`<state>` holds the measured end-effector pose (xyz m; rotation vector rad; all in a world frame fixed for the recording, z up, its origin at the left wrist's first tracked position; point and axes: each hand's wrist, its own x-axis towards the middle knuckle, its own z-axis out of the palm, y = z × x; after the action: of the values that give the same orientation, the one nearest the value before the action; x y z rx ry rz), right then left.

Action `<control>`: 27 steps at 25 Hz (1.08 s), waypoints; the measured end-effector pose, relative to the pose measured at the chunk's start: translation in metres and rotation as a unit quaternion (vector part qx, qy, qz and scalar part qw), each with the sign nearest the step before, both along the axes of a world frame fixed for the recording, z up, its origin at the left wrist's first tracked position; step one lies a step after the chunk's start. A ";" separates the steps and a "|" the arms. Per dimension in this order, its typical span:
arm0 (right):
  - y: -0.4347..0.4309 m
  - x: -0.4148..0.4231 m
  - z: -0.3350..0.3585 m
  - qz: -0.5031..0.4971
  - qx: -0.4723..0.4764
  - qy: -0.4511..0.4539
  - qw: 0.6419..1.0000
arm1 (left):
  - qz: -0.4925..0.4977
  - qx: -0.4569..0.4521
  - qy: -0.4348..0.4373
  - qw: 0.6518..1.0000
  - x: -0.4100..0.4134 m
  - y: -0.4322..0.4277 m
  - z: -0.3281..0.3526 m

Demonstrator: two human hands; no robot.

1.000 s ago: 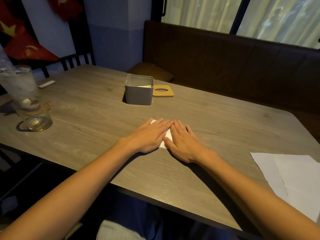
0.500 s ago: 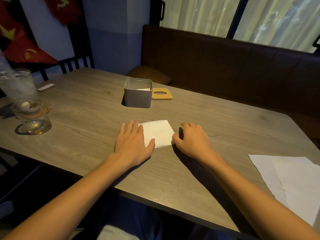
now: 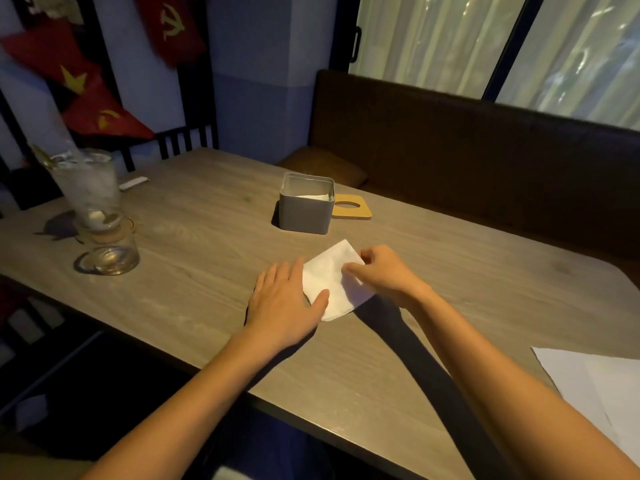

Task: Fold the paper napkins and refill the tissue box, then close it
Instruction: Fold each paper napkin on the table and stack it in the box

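A folded white napkin (image 3: 329, 277) lies on the wooden table (image 3: 194, 271), its right side lifted off the surface. My left hand (image 3: 285, 303) lies flat with straight fingers, thumb pressing the napkin's left edge. My right hand (image 3: 381, 271) pinches the napkin's right edge between thumb and fingers. Behind them stands the open grey tissue box (image 3: 304, 213) with white napkins inside. Its wooden lid (image 3: 351, 211) with an oval slot lies flat just right of the box.
Unfolded white napkins (image 3: 602, 389) lie at the table's right front edge. A tall glass of iced drink (image 3: 90, 188) and a short glass (image 3: 110, 254) stand at the left. A dark bench (image 3: 485, 161) runs behind the table.
Both hands pressed the napkin flat, then slid apart. Now my right hand has taken hold of the right edge and lifted it, while my left stays flat at the left edge.
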<state>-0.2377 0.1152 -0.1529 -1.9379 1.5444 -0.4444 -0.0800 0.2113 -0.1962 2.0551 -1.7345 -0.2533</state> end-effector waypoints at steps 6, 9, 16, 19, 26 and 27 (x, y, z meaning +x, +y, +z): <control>0.004 0.001 0.036 0.098 -0.042 -0.199 0.974 | -0.013 -0.014 0.540 0.841 0.035 -0.030 0.045; -0.007 0.003 0.044 0.124 -0.030 -0.196 0.972 | -0.035 0.013 0.560 0.827 0.046 -0.043 0.045; -0.038 0.014 0.033 0.064 -0.047 -0.221 0.972 | 0.025 -0.001 0.701 0.713 0.057 -0.063 0.033; -0.056 0.026 0.037 0.034 -0.079 -0.204 0.975 | 0.048 -0.034 0.679 0.732 0.064 -0.069 0.040; -0.126 0.057 0.066 -0.019 -0.177 -0.116 0.977 | 0.077 -0.162 0.458 0.871 0.095 -0.156 0.083; -0.132 0.060 0.065 -0.016 -0.178 -0.108 0.978 | 0.079 -0.167 0.425 0.886 0.099 -0.172 0.086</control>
<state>-0.1774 -0.0166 -0.0876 -2.0469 1.4293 -0.9679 0.0191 0.0392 -0.1105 1.4694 -0.9751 -0.6396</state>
